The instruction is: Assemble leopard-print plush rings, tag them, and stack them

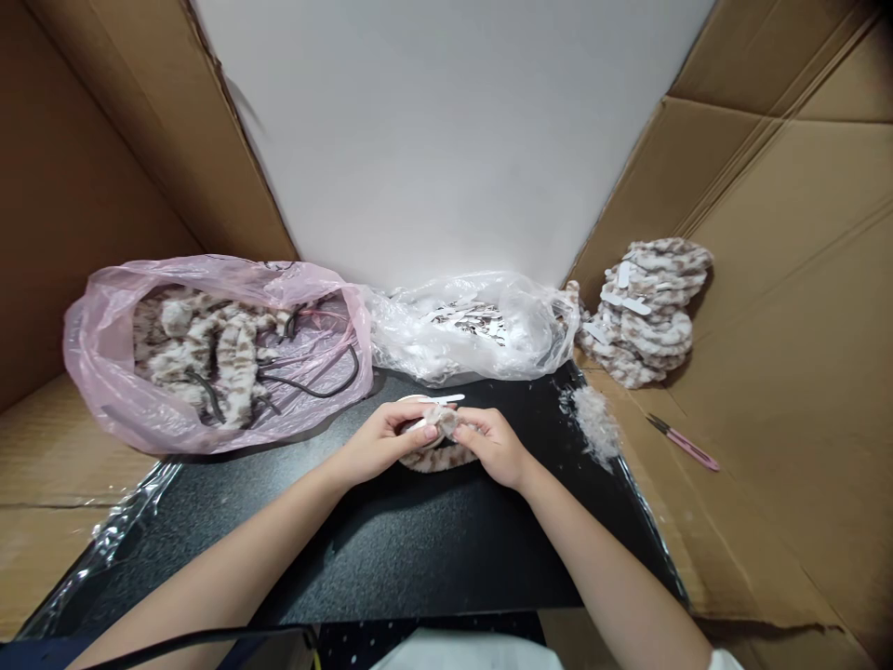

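Observation:
A brown-and-white fuzzy band [438, 459] lies in a loop near the middle of the black table. My left hand [382, 439] pinches the left side of its light, bunched upper part. From the right, my right hand [494, 445] grips the same part, the fingertips of both hands nearly meeting. A white tag [446, 399] sticks out just above the fingers. Something round and pale lies partly under my left hand, mostly hidden.
At the back left, a pink plastic bag [104, 372] holds fuzzy bands and dark cords. A clear bag [411, 358] of white tags stands beside it. Tagged fuzzy bands [648, 316] are piled right, near fluff [594, 425] and pink-handled snips [687, 445]. Cardboard walls flank the black table [419, 558].

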`<state>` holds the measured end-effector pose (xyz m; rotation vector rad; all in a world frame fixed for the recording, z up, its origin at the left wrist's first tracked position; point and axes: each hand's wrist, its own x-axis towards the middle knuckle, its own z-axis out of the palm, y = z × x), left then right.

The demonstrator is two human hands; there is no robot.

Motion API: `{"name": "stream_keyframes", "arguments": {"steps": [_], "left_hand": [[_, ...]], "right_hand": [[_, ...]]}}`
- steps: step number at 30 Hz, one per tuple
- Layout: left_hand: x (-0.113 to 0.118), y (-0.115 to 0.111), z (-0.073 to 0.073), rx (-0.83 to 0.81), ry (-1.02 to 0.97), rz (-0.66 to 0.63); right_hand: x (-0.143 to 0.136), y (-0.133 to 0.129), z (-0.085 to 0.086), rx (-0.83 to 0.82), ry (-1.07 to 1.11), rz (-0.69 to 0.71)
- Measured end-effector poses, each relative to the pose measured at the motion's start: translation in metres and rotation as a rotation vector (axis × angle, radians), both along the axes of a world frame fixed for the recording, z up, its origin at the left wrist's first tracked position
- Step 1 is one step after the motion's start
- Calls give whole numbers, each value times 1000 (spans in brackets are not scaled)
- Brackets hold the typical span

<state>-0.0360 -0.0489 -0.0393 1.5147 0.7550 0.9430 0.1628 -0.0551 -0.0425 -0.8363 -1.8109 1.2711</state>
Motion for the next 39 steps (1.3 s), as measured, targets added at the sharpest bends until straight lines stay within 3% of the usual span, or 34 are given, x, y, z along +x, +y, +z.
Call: {"name": "stream_keyframes", "arguments": {"steps": [6, 9, 14, 19, 22, 25, 26, 31, 36, 39], "left_hand": [[5, -2, 0, -87, -33, 136], [6, -3, 1, -116, -40, 99], [10, -7, 4, -24, -22, 48], [13, -8, 5, -15, -87, 84], [12, -7, 3, -49, -184, 221], [8, -3, 0, 22, -265, 451], [7, -2, -1, 55, -263, 468], [4, -2, 2, 84, -64, 154], [6, -5, 4, 134, -5, 131], [6, -4, 1, 108, 17, 88]], "right_hand": [[-1, 0, -4, 26, -78, -84], [-2, -2, -3, 24, -62, -71], [-7, -5, -2, 19, 7, -15], [-9, -6, -5, 50, -13, -49], [-9, -6, -5, 42, -6, -47], [-9, -6, -5, 37, 28, -45], [-9, -6, -5, 37, 39, -47], [-10, -5, -6, 24, 29, -36], [-11, -5, -6, 3, 81, 14], [-11, -7, -8, -1, 44, -52]]}}
